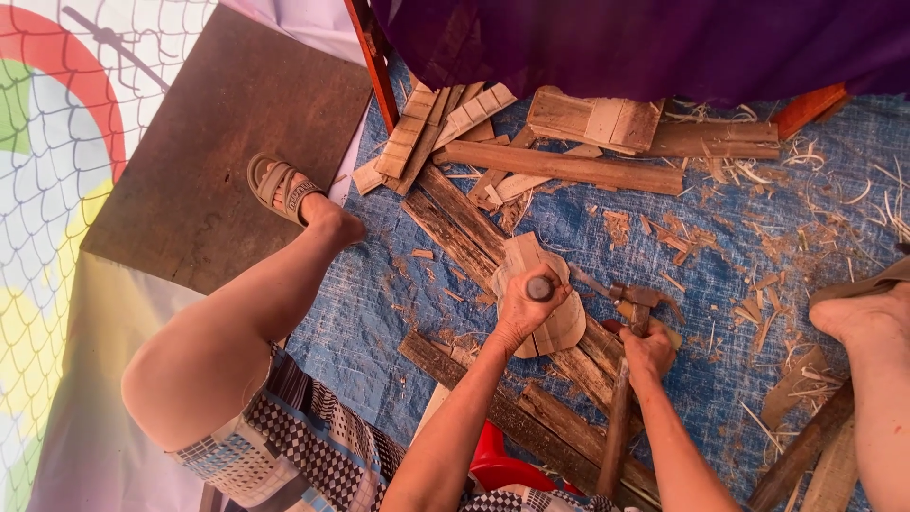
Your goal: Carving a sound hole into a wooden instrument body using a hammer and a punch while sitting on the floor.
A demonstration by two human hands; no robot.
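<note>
The left hand [527, 308] grips a round-ended chisel [540, 287] upright on the pale flat carved wood piece [531, 261], steadied on a dark plank [455, 228]; the right hand [650, 351] clutches a wooden-handled hammer [626, 379].

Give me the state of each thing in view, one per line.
left hand: fist shut around an upright chisel
right hand: gripping a hammer by its handle
carved wooden piece: flat on a plank, under the chisel
blue tarp: strewn with wood shavings

Pale, rounded wooden piece [545, 299] lies flat on a dark plank [455, 228] — chisel [540, 287] upright on it.
</note>
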